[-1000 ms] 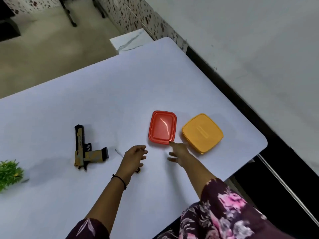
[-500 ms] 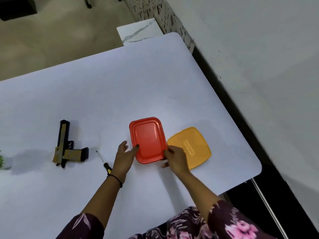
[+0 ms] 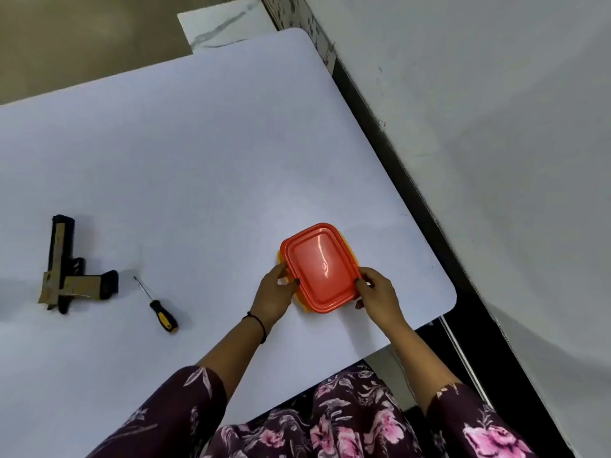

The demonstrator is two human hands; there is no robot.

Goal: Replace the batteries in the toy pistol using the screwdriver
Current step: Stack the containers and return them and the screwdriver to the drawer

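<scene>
Left hand and right hand clamp the red box atop the yellow box near the desk edge; a slip could drop both.

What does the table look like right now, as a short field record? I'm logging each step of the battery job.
left hand: grips left edge of red container
right hand: grips right edge of red container
red container: stacked on yellow container
yellow container: underneath, only edges show
toy pistol: flat on table, untouched
screwdriver: lying right of pistol
table: white
</scene>
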